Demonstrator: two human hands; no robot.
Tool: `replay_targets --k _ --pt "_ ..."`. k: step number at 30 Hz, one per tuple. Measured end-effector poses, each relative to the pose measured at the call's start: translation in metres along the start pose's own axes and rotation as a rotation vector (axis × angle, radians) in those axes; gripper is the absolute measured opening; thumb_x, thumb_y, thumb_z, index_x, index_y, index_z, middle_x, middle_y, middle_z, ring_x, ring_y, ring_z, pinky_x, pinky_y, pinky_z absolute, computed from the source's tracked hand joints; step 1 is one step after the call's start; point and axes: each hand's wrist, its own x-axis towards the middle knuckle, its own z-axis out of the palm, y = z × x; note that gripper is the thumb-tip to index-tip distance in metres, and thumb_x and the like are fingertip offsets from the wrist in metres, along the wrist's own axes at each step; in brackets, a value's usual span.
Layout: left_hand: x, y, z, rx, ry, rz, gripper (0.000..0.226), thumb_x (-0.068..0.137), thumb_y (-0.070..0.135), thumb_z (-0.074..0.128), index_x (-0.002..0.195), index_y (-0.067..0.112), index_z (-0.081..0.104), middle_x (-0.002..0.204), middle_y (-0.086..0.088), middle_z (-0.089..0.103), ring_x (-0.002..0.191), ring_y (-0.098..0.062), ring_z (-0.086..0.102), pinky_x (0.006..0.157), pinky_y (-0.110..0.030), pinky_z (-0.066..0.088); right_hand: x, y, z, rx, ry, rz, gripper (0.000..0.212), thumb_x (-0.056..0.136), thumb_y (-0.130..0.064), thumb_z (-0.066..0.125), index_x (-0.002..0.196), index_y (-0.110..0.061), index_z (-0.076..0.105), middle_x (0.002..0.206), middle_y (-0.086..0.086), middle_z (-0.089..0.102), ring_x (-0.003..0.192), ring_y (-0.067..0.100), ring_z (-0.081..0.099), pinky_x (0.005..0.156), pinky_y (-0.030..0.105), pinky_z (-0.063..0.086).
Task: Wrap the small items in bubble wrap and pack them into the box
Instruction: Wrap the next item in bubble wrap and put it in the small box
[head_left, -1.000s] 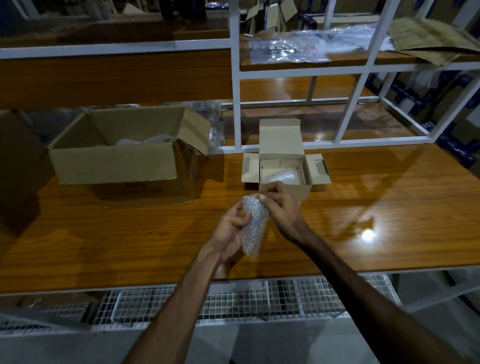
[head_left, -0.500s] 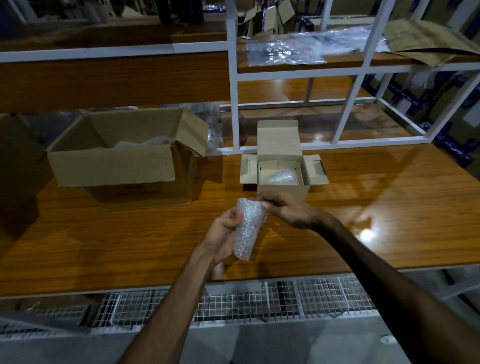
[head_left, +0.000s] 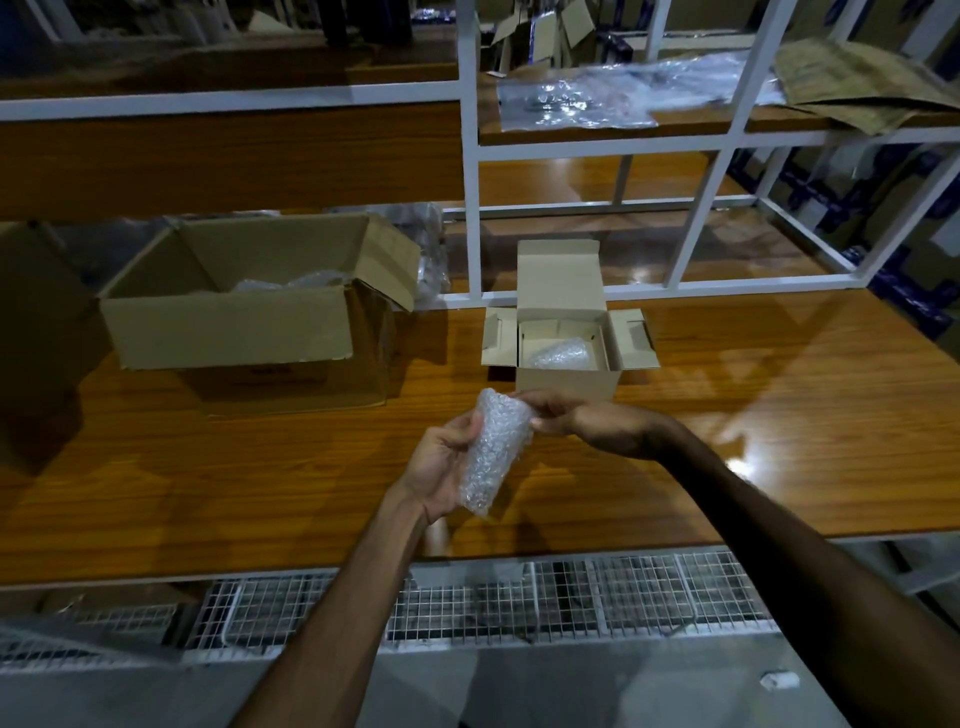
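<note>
Both hands held a bubble-wrapped bundle (head_left: 492, 451) in the air above the front half of the wooden bench (head_left: 753, 415), just in front of the small open box (head_left: 567, 382). The left hand (head_left: 441, 467) cradled the bundle from the side, its grip curled round the lower part; most of its fingers were hidden behind the wrap. The right hand (head_left: 576, 418) reached across and pinched the bundle's upper end, though the fingertips themselves were hard to tell apart in the dim light. What lay inside the wrap could not be made out.

The small box stood with its lid upright and both side flaps spread; a second wrapped bundle (head_left: 558, 356) lay inside it, partly hidden by the near wall. To the left, a larger open carton (head_left: 228, 327) sat on the bench with some clear plastic showing over its rim, its contents otherwise out of sight. On the upper shelf (head_left: 675, 124) lay a crumpled plastic sheet (head_left: 576, 101) and flattened cardboard (head_left: 857, 83), the latter cut off at the right edge. A wire mesh rack (head_left: 571, 597) ran below the bench's front edge.
</note>
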Motion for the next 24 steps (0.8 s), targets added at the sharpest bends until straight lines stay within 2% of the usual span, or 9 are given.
replay_targets --k 2,6,9,12,15,18,20,22,24 --pt "-0.001 0.001 0.000 -0.004 0.000 -0.007 0.039 0.099 0.020 0.056 0.132 0.006 0.071 0.125 -0.022 0.066 0.098 -0.031 0.070 0.081 -0.037 0.062 -0.001 0.001 -0.003 -0.089 0.042 -0.073 0.040 0.105 -0.004 0.052 0.145 -0.010 0.052 0.137 0.011 0.059 0.126 0.017 0.059 0.105 0.030 0.052" --pt "-0.001 0.001 0.003 0.006 0.021 -0.005 0.041 0.094 0.027 0.064 0.129 0.008 0.073 0.119 -0.021 0.067 0.090 -0.030 0.067 0.074 -0.035 0.060 -0.001 0.005 0.005 -0.242 0.195 -0.129 0.028 0.105 -0.022 0.058 0.132 -0.022 0.062 0.126 -0.005 0.066 0.121 0.009 0.061 0.104 0.041 0.052" --pt "-0.001 -0.001 0.007 0.049 0.076 0.007 0.041 0.099 0.026 0.057 0.134 0.007 0.067 0.112 -0.022 0.069 0.084 -0.029 0.067 0.067 -0.034 0.060 0.002 0.008 0.013 -0.238 0.242 -0.146 0.026 0.106 -0.033 0.056 0.128 -0.024 0.065 0.120 -0.008 0.069 0.115 0.010 0.064 0.098 0.039 0.054" --pt "0.001 -0.003 0.010 0.152 0.134 0.043 0.044 0.102 0.023 0.049 0.142 0.006 0.055 0.117 -0.025 0.068 0.086 -0.030 0.070 0.067 -0.033 0.062 0.003 0.011 0.020 -0.256 0.264 -0.133 0.025 0.106 -0.047 0.049 0.120 -0.035 0.066 0.112 -0.011 0.070 0.104 0.011 0.068 0.091 0.038 0.053" --pt "0.004 -0.005 0.013 0.224 0.133 0.076 0.051 0.099 0.027 0.055 0.147 0.008 0.054 0.122 -0.022 0.068 0.094 -0.030 0.070 0.074 -0.035 0.059 0.004 0.009 0.029 -0.149 0.263 -0.089 0.035 0.109 -0.043 0.041 0.116 -0.023 0.070 0.108 -0.003 0.072 0.098 0.012 0.069 0.086 0.028 0.055" --pt "0.006 -0.008 0.015 0.273 0.158 0.083 0.046 0.100 0.025 0.051 0.143 0.009 0.056 0.116 -0.017 0.070 0.089 -0.026 0.069 0.072 -0.033 0.058 0.005 0.002 0.035 -0.022 0.293 -0.025 0.048 0.111 -0.043 0.032 0.116 -0.014 0.071 0.109 0.004 0.073 0.096 0.009 0.071 0.084 0.020 0.055" --pt "0.007 -0.010 0.017 0.334 0.157 0.077 0.040 0.102 0.021 0.048 0.141 0.012 0.056 0.114 -0.016 0.069 0.087 -0.024 0.069 0.070 -0.032 0.058 0.008 0.002 0.039 -0.070 0.312 0.028 0.055 0.104 -0.059 0.032 0.115 -0.024 0.072 0.110 0.001 0.074 0.097 0.012 0.070 0.091 0.032 0.056" --pt "0.008 -0.013 0.021 0.446 0.135 0.066 0.040 0.103 0.019 0.049 0.142 0.015 0.056 0.116 -0.016 0.068 0.088 -0.023 0.068 0.068 -0.032 0.058 0.011 0.007 0.042 -0.204 0.377 0.099 0.060 0.097 -0.075 0.029 0.107 -0.036 0.074 0.107 -0.005 0.075 0.099 0.012 0.069 0.100 0.052 0.052" --pt "0.012 -0.014 0.025 0.544 0.163 0.078 0.041 0.106 0.014 0.047 0.146 0.013 0.054 0.126 -0.016 0.067 0.097 -0.024 0.069 0.073 -0.031 0.059 0.015 0.012 0.046 -0.263 0.472 0.151 0.064 0.091 -0.081 0.026 0.097 -0.039 0.073 0.097 -0.005 0.075 0.095 0.012 0.068 0.104 0.061 0.046"
